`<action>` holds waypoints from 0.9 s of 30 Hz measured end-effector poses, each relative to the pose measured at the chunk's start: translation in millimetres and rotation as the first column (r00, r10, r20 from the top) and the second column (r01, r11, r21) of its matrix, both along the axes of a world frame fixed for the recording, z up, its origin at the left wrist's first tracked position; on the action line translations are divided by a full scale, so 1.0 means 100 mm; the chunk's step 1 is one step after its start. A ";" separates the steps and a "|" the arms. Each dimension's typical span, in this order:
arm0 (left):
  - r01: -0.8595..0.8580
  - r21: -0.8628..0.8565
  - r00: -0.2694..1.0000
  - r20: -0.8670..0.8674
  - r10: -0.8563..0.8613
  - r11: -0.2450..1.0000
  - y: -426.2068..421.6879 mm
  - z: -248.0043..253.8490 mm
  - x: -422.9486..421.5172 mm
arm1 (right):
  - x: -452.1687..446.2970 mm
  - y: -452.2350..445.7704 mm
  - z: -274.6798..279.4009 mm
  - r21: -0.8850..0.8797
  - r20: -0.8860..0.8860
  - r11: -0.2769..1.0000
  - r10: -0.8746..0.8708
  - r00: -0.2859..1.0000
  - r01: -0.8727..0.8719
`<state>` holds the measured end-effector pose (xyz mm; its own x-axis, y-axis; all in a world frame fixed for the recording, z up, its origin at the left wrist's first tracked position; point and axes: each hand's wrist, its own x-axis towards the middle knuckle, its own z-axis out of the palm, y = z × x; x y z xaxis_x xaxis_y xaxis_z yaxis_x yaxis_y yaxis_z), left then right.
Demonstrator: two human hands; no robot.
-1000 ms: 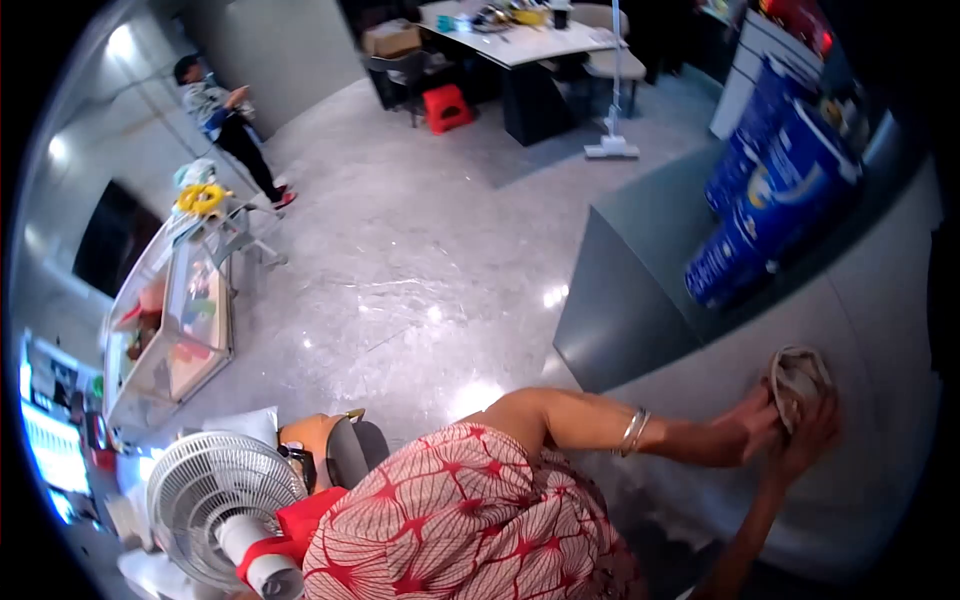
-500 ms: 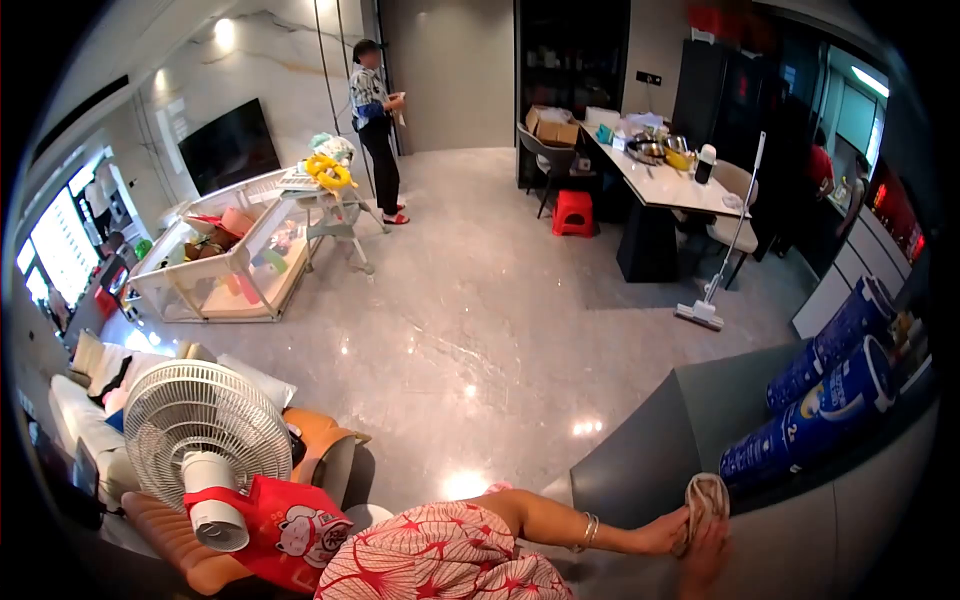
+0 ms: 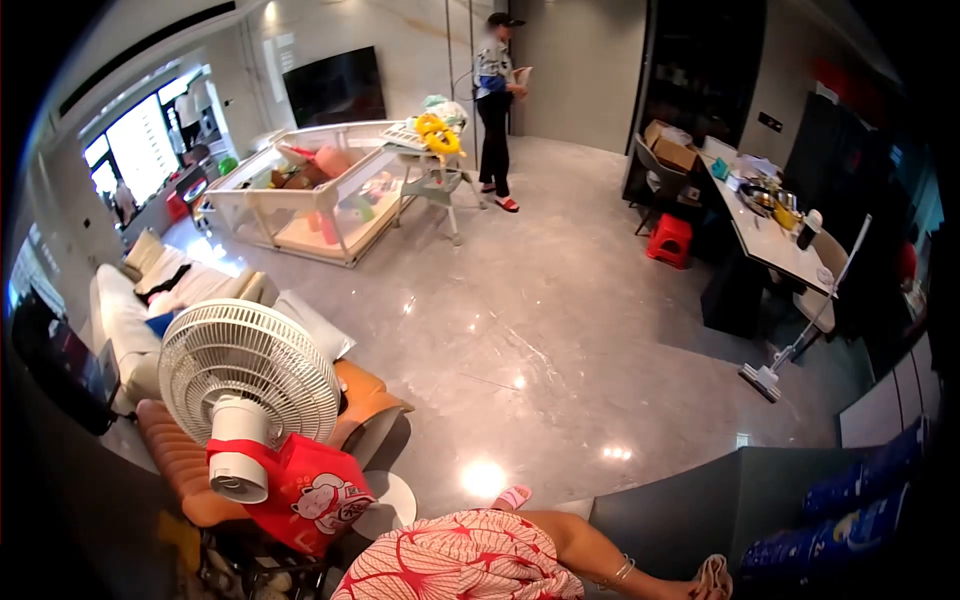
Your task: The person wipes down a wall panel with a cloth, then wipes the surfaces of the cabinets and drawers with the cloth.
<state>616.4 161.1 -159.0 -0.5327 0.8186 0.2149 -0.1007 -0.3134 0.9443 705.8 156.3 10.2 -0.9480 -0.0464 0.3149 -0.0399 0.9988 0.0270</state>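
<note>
The left fingers [image 3: 692,589] touch a beige cloth [image 3: 713,577]; I cannot tell whether they grasp it. Blue containers [image 3: 825,542] are to their right.

The left arm [image 3: 585,550] is outstretched, slightly bent.

Head camera looks forward — and down — across the floor [image 3: 570,320].

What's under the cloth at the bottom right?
Nothing under the cloth can be made out: the cloth itself and the picture's bottom edge hide it. Only the left hand shows, at its side.
</note>
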 end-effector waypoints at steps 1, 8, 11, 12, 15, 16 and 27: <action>0.029 -0.016 0.999 0.022 -0.028 0.999 -0.03 0.00 -0.02 | -0.06 -0.03 0.00 -0.087 -0.089 0.990 0.104 0.991 -0.112; 0.158 -0.076 0.985 0.088 -0.151 0.985 -0.19 -0.09 -0.13 | -0.14 0.14 0.01 -0.202 0.205 0.978 0.099 0.974 -0.057; 0.185 -0.144 0.980 0.098 -0.172 0.972 -0.31 -0.15 -0.21 | -0.07 0.34 -0.29 -0.029 0.225 0.998 0.061 0.972 -0.056; 0.181 -0.189 0.981 0.102 -0.164 0.965 -0.41 -0.23 -0.26 | -0.16 0.37 -0.33 -0.042 0.237 0.993 0.120 0.964 -0.113; 0.002 -0.319 0.993 0.116 0.037 0.948 -0.81 -0.68 -0.18 | -0.21 0.21 -0.03 -0.282 0.236 0.957 0.142 0.961 -0.072; -0.083 -0.388 0.978 0.147 0.150 0.918 -0.99 -0.95 -0.11 | -0.22 0.14 0.06 -0.497 0.235 0.868 0.162 0.958 -0.025; -0.160 -0.642 0.626 0.521 0.580 0.750 -2.50 -1.27 0.98 | -0.01 1.10 -2.20 0.209 0.197 0.913 0.311 0.930 -0.350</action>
